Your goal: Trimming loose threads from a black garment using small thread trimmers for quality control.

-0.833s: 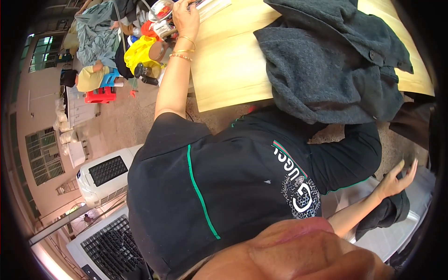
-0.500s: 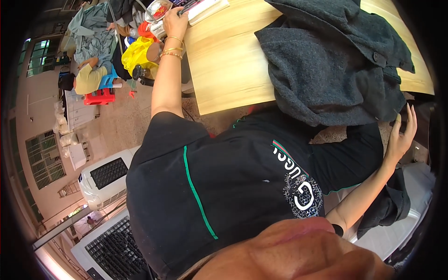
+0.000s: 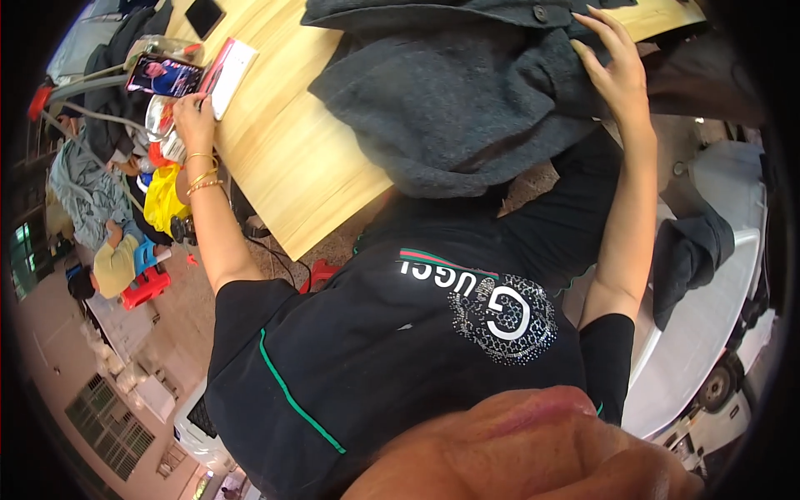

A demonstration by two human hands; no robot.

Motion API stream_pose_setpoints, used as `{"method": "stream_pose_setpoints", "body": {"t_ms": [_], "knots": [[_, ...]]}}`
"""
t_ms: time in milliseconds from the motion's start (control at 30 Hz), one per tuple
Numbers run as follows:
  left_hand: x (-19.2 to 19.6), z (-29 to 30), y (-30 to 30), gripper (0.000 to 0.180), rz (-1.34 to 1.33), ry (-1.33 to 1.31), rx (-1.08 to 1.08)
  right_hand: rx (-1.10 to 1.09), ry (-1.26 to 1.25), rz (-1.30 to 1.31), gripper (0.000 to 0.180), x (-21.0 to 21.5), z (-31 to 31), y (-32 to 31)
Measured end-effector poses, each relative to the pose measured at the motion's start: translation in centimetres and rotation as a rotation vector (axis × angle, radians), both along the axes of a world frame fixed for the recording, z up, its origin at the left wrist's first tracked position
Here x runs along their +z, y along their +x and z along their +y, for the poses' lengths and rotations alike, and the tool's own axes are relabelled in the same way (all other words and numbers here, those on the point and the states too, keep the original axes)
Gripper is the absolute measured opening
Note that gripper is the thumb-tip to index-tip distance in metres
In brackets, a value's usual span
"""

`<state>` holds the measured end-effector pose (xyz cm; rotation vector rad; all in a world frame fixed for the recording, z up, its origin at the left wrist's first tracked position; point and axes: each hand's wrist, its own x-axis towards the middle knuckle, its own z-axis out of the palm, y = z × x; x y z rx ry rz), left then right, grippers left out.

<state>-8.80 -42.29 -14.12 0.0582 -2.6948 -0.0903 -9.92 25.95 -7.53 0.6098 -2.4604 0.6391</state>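
A dark grey woollen garment (image 3: 450,108), a coat by its button and thick cloth, lies bunched on the wooden table (image 3: 275,158) and hangs over its near edge. My right hand (image 3: 623,79) is at the garment's right side, fingers spread, the fingertips close to a button. Whether they touch the cloth is hard to tell. At the table's left edge my left hand (image 3: 195,123) has its fingers drawn together around something small and dark. It is beside a white and red box (image 3: 229,77) and just below a phone (image 3: 165,77) with a lit picture.
A flat black rectangle (image 3: 204,17) lies at the table's far left. A grey metal tube (image 3: 92,83) and a yellow bag (image 3: 162,202) are left of the table. Another person (image 3: 115,265) sits beyond. On my right stands a pale grey tub (image 3: 708,283) with dark cloth (image 3: 692,254) over its rim.
The view has turned, so the table and garment appear farther left. My right hand has risen from beside the garment's lower right corner to near its button. My left hand stays by the box.
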Motion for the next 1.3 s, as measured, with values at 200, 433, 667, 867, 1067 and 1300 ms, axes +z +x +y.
{"method": "stream_pose_setpoints", "body": {"t_ms": [200, 433, 667, 867, 1067, 1300], "knots": [[1.5, 4.7, 0.3, 0.016, -0.05, -0.083, 0.063, -0.033, -0.056, -0.167, 0.048, 2.5, -2.8, 0.8], [1.0, 2.7, -0.2, 0.033, -0.177, 0.383, 0.086, -0.064, -0.003, 0.045, 0.028, 0.4, -3.1, -0.9], [0.8, 1.8, -1.2, 0.032, -0.224, 0.654, 0.088, -0.094, 0.289, 0.405, 0.03, 5.5, -3.5, 4.8], [6.3, 14.1, 1.1, 0.028, -0.056, 1.145, -0.182, 0.123, 0.248, 0.012, 0.031, 4.3, -5.4, 10.5], [7.3, 31.0, 4.9, 0.024, -0.317, 1.591, -0.618, 0.222, -0.42, -0.301, 0.044, 2.2, -8.8, 11.9], [7.3, 40.9, 9.9, 0.019, -0.587, 1.446, -0.881, 0.336, -1.142, -0.505, 0.035, -1.0, -11.1, 14.3]]}}
